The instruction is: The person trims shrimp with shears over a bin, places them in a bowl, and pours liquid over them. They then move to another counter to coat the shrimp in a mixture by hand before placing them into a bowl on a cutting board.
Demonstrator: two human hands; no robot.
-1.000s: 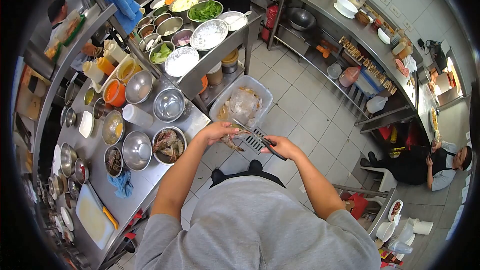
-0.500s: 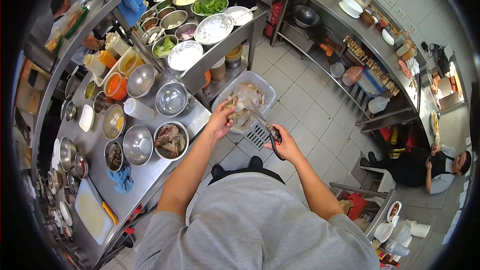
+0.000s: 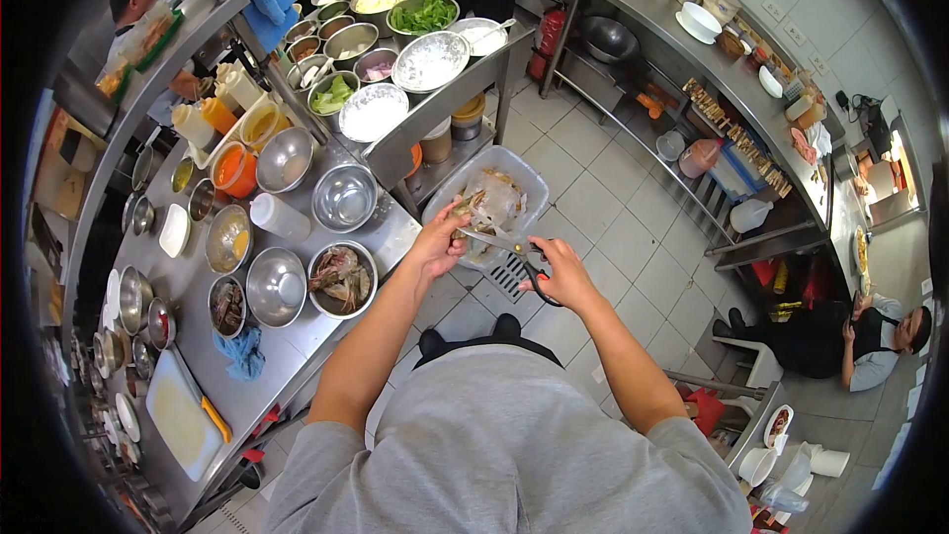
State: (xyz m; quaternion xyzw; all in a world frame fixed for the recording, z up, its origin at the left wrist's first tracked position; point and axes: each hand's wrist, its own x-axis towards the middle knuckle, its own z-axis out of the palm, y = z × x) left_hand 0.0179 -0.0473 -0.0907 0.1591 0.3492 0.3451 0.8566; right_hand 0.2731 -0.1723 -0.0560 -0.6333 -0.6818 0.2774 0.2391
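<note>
My left hand (image 3: 438, 243) is closed on a shrimp (image 3: 461, 208) above a translucent plastic bin (image 3: 540, 196). In my right hand (image 3: 565, 275) is a pair of black-handled scissors (image 3: 501, 241), with its blades reaching left to the shrimp just by my left fingers. Whether the blades touch the shell is too small to tell. Inside the bin lies a clear plastic bag (image 3: 497, 200) with shrimp scraps around it. On the steel counter to the left, a metal bowl (image 3: 369, 299) holds several whole shrimp (image 3: 339, 275). A smaller bowl beside it contains dark shell-like pieces (image 3: 227, 307).
Steel bowls (image 3: 276, 286), a squeeze bottle (image 3: 280, 218), a blue cloth (image 3: 240, 354) and a cutting board (image 3: 185, 413) with a yellow-handled knife (image 3: 216, 419) occupy the left counter. Ingredient bowls (image 3: 431, 61) stand ahead. A co-worker (image 3: 875, 336) is at the far right.
The scissors have swung from pointing up over the bin to lying nearly level, their tips now at the shrimp. My right hand has turned with them; my left hand stays almost in place.
</note>
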